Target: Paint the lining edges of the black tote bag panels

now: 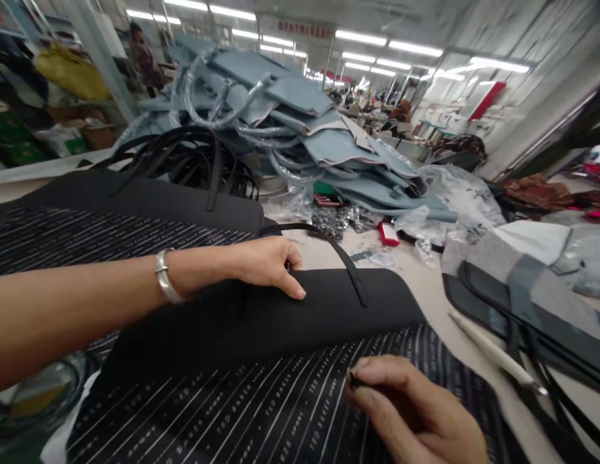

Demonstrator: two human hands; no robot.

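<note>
A black bag panel [329, 303] lies in front of me, joined to a black lining [261, 406] with white printed lettering. A black strap handle [348, 261] arches from the panel's far edge, one tab end lying flat on it. My left hand [270, 264], a silver bangle at its wrist, grips that far edge, thumb on top and fingers curled behind it. Over the lining, my right hand [416, 412] pinches a small dark piece [354, 380] between thumb and fingertip. The piece is too small to name.
Behind lies a heap of light blue bag pieces [300, 96] in plastic. Black handles [183, 161] and another lined panel [135, 200] are at left. Small metal parts [333, 222] and a red-and-white box [388, 234] sit mid-table. A pale pointed tool [493, 351] rests right, beside black pieces [546, 328].
</note>
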